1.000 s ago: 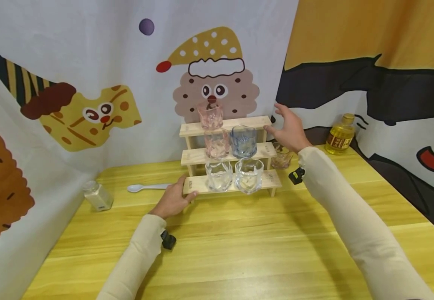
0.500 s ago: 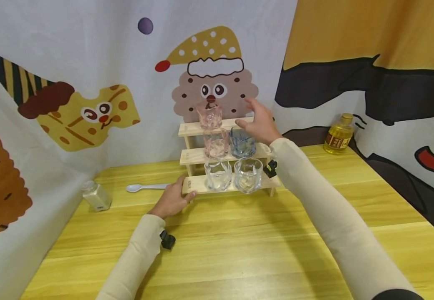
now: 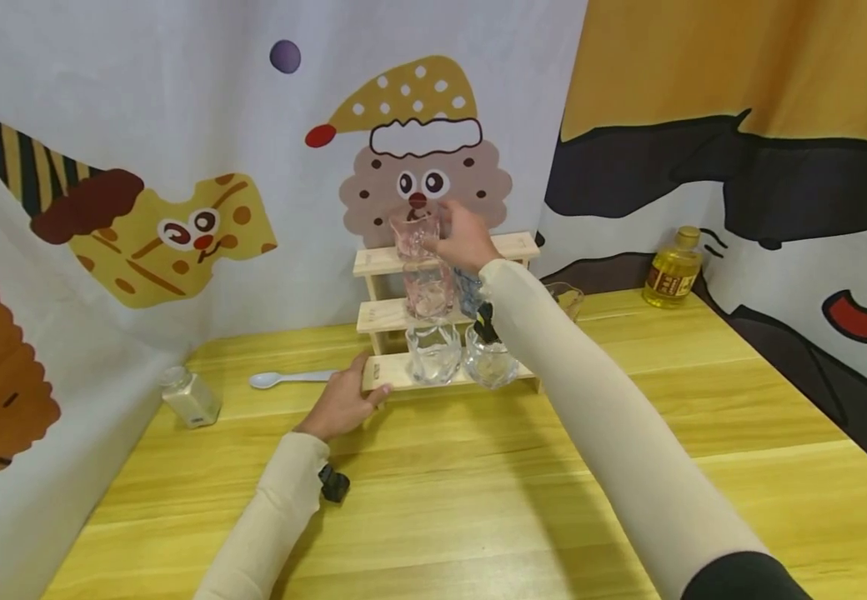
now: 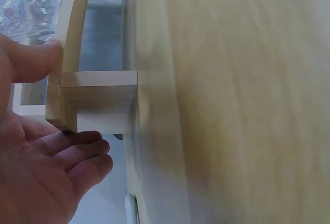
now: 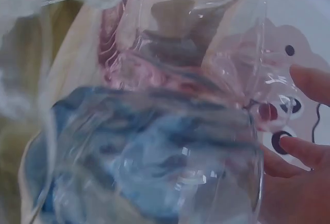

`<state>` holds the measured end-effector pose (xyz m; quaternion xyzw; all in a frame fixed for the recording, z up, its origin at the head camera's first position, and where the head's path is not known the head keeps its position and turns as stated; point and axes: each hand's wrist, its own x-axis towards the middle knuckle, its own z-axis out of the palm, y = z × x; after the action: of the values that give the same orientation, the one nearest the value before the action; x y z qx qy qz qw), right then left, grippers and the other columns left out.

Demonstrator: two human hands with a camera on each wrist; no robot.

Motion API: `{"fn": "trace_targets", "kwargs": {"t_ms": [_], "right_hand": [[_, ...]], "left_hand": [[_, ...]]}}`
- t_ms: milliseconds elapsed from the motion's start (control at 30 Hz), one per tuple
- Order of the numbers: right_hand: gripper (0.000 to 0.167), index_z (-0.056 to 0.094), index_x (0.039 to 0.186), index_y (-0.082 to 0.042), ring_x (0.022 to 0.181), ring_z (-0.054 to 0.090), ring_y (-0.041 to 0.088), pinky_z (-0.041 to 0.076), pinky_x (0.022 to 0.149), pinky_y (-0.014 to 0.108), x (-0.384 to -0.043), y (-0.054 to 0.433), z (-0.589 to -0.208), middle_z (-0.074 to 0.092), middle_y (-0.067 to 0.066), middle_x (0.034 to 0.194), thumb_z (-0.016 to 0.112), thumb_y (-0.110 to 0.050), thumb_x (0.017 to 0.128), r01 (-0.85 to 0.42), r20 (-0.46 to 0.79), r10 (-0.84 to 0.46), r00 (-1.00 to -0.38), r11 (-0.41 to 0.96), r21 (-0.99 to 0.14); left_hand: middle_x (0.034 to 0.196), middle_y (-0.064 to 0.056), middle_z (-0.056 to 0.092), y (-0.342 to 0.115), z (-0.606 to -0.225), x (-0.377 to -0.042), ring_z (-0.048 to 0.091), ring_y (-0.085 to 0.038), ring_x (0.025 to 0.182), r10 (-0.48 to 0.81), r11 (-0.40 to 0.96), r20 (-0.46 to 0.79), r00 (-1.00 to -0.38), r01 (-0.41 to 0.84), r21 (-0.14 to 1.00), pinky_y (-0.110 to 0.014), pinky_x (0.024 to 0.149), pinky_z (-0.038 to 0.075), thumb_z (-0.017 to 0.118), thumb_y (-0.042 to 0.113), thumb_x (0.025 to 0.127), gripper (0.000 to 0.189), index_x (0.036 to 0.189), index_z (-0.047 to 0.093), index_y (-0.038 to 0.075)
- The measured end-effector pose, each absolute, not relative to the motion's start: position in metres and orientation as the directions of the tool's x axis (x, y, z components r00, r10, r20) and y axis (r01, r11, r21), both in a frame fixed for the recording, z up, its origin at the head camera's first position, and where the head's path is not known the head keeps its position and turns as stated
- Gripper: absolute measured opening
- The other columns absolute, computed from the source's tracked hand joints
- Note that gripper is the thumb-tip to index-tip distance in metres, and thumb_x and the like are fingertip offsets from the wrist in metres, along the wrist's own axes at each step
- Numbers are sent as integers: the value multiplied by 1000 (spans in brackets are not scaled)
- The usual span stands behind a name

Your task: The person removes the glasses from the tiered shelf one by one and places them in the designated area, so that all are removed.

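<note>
In the head view a three-step wooden stand (image 3: 384,315) holds faceted glasses. My left hand (image 3: 339,406) grips the left end of its lowest board, thumb over the front edge and fingers at the board's end (image 4: 62,115) in the left wrist view. My right hand (image 3: 467,237) reaches to the pink glass (image 3: 413,232) on the top step, thumb and fingers spread at its right side. Below it stand another pink glass (image 3: 428,293) and a blue glass (image 3: 468,293), partly hidden by my right hand and wrist. Two clear glasses, a left one (image 3: 433,354) and a right one (image 3: 489,362), occupy the lowest step.
Behind the stand's right side, another glass (image 3: 567,298) shows past my sleeve. An oil bottle (image 3: 672,271) stands at the back right. To the left lie a pale spoon (image 3: 287,379) and a tilted-looking jar (image 3: 189,398). A printed curtain (image 3: 313,275) borders the table.
My right hand has moved left from the stand's right end, across the blue glass, to the top pink glass. My left hand has stayed on the lowest board.
</note>
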<state>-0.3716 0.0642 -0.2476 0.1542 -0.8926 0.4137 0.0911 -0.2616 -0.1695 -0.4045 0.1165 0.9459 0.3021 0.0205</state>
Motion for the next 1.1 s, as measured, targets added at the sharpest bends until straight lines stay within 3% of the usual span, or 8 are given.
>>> {"fn": "trace_targets", "kwargs": {"t_ms": [233,433,600,800,933,1100], "right_hand": [[72,41,151,-10,135,52,30,45,111,46,-383,45,-245,55,11,146,72,-39,92,-329,276,-185,-943,619,-713],[63,46,141,-9,126,57,26,48,107,42,-390,36,-244,59,10,137,69,-42,94,-299,278,-133,-951,617,-728],[61,49,140,-8,123,58,26,49,107,42,-391,31,-247,60,9,134,69,-43,93,-304,294,-112,-949,566,-766],[64,41,150,-9,131,54,26,48,109,39,-389,32,-248,55,11,144,71,-24,95,-243,248,-59,-967,511,-825],[67,37,154,-10,139,48,27,44,114,37,-394,32,-248,47,10,154,68,-10,94,-229,231,-64,-971,526,-819],[67,38,154,-8,134,53,28,45,112,38,-396,36,-239,55,14,146,67,-12,94,-275,282,-82,-956,586,-762]], "left_hand": [[119,-23,67,-171,-406,-262,69,-29,100,232,788,30,-972,206,581,-50,98,53,59,36,102,80,158,19,-4],[132,-27,62,-171,-405,-265,65,-38,116,248,790,32,-968,221,572,-53,105,49,58,39,102,82,159,18,-4],[122,-24,67,-171,-406,-265,68,-35,107,242,786,35,-970,217,579,-53,103,50,59,37,102,81,158,18,-4],[141,-30,56,-170,-410,-266,58,-41,127,248,792,38,-968,225,567,-54,110,44,58,39,102,82,159,17,-4],[135,-28,60,-171,-411,-265,61,-40,123,240,787,28,-970,212,579,-54,109,45,58,39,102,82,159,16,-3],[132,-27,62,-171,-408,-264,64,-38,119,237,786,27,-971,208,582,-54,107,47,58,38,102,81,159,17,-3]]}}
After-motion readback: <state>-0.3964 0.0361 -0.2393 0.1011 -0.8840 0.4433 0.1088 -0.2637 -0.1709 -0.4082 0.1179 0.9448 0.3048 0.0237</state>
